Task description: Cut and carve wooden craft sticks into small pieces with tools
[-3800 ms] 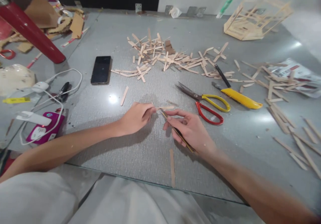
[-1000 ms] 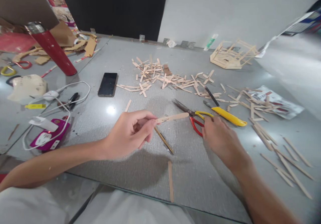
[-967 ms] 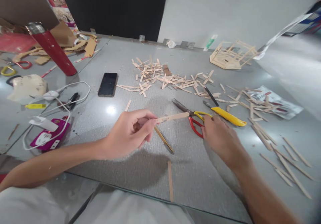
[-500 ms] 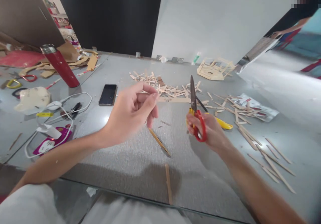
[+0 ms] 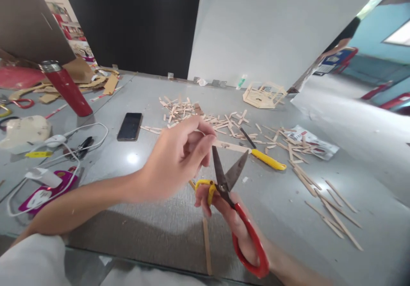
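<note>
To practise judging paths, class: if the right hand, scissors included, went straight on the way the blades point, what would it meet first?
Probably the wooden stick in the left hand, just ahead of the open scissors, though depth is unclear.

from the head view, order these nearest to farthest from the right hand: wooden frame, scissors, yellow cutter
Nearest to the right hand:
1. scissors, held in that hand, blades open
2. yellow cutter, on the table just beyond the hand, to the right
3. wooden frame, at the back of the table, near the wall
</note>
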Motion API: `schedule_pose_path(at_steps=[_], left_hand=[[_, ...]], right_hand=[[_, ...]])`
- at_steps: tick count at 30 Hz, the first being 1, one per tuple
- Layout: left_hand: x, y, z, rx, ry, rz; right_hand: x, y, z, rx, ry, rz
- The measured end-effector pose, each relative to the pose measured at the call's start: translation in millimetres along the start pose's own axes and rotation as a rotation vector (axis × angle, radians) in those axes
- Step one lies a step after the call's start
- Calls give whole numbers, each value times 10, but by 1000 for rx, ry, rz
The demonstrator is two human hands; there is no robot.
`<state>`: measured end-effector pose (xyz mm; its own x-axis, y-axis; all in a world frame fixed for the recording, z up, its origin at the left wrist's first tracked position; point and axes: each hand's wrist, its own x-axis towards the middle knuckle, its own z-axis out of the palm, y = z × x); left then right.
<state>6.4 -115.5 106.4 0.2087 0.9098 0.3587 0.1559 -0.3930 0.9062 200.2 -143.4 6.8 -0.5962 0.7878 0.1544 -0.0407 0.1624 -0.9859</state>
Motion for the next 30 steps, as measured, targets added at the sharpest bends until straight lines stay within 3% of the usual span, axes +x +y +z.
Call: schedule_pose_path(at_steps=[10,22,26,30], left_hand=[[-64,-28,78,32,-245,-61],[36,8,6,11,-302,-127],[31,5,16,3,-251,-137],[6,17,23,22,-202,-125]], right_hand=[[-21,-34,25,-43,81,-12],[2,15,101,86,100,24],[42,-33,162,140,121,32],[63,-87,158,51,80,50]])
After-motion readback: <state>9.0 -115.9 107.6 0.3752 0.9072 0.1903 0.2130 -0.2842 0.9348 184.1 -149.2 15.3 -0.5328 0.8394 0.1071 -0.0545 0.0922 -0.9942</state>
